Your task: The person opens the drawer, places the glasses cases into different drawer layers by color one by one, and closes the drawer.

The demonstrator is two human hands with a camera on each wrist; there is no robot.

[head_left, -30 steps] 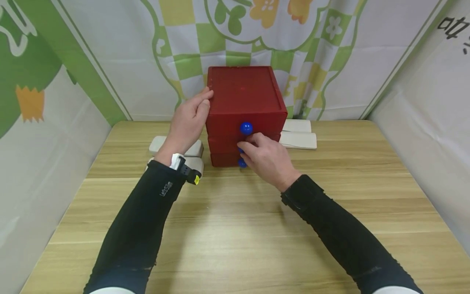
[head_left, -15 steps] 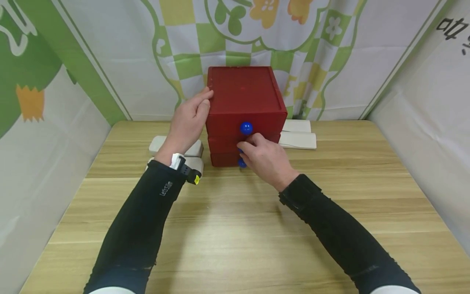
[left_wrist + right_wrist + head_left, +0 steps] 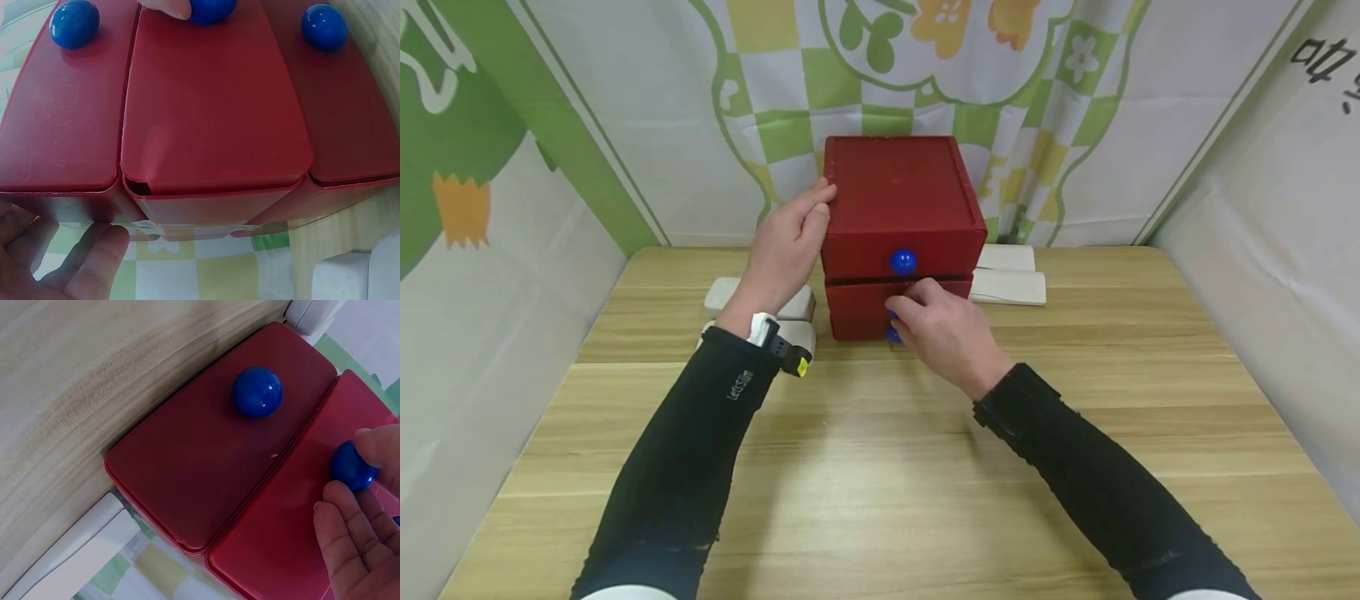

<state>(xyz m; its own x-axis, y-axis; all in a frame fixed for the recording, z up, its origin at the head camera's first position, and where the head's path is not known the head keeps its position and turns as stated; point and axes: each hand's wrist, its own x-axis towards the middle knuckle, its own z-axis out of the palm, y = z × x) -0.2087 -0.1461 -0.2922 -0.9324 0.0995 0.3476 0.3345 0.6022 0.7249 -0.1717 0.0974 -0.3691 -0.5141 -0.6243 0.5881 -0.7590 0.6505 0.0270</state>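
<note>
A red three-drawer box (image 3: 891, 183) stands at the back of the table, each drawer with a round blue knob. My left hand (image 3: 786, 246) lies along its left side near the top, fingers mostly straight; the left wrist view shows its fingertips (image 3: 109, 253) at the side wall. My right hand (image 3: 947, 325) pinches the middle knob (image 3: 350, 467) between thumb and fingers. The middle drawer (image 3: 212, 100) sits slightly forward of its neighbours, with a thin dark gap above it. The top knob (image 3: 903, 262) and bottom knob (image 3: 257, 392) are untouched.
White rounded blocks (image 3: 797, 307) lie left of the box, partly behind my left wrist. Flat white pieces (image 3: 1011, 287) lie to its right. A patterned curtain (image 3: 775, 92) hangs close behind, and white fabric walls (image 3: 1262, 208) flank the wooden table (image 3: 865, 500).
The middle drawer has come out a little toward me, opening a dark gap under the top drawer. My right hand has shifted slightly nearer with the knob. The left hand stays put.
</note>
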